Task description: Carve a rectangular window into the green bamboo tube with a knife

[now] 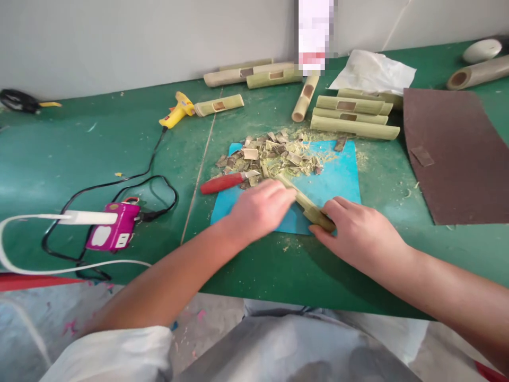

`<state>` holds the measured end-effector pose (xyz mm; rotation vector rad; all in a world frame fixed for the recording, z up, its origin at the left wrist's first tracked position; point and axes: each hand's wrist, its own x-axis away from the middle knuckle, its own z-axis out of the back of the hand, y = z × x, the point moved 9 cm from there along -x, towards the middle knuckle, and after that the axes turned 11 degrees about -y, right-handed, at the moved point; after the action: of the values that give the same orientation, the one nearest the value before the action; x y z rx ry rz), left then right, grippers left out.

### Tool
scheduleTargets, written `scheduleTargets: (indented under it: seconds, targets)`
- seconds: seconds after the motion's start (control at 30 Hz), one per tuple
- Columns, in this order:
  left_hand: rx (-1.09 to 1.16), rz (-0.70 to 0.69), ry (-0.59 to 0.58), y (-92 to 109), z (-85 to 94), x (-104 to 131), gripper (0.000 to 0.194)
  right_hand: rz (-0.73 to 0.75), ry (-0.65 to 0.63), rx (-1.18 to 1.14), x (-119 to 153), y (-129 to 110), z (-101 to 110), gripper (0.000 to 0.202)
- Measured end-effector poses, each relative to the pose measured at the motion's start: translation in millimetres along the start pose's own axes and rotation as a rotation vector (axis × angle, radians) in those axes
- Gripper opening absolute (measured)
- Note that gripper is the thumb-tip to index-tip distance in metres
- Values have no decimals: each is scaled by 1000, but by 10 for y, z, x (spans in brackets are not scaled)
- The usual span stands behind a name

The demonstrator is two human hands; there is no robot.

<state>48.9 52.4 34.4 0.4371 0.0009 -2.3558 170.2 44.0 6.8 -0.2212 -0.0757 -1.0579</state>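
Observation:
A pale green bamboo tube (pixel 307 206) slants over the blue sheet (pixel 345 180), with a dark gap in its upper side. My right hand (pixel 356 225) is closed around its near end. Closed fingers of my left hand (pixel 262 204) press against the tube nearer its far end; whether they also hold something small is hidden. Just beyond my left hand lies a red-handled knife (pixel 225 182), its blade pointing right toward a heap of bamboo chips and shavings (pixel 278 154).
Behind the heap lie several cut bamboo tubes (pixel 348 116). At left are a yellow glue gun (pixel 178 110), a purple power adapter (pixel 109 228) and loose cables. A brown sheet (pixel 461 154) lies right, and crumpled white paper (pixel 371 71) sits at the back.

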Motion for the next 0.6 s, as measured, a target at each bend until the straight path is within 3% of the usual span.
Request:
scheduleTargets:
  seconds: [0.1,0.27,0.4,0.47,0.6]
  targets:
    - [-15,72,53,-104,48,18,22,15,37,7,6,-9,17,21]
    - [6,-98,-61,193,-72,-13,21,31,61,12,11,-12,22,23]
    - [-1,-6,81,-59,32,10,17,44,83,17,20,-28,48,23]
    - [3,39,95,-151,39,12,19,59,108,31,35,-44,64,23]
    - [25,-84,-27,74,-76,-30,20,86,165,83,66,-72,91,23]
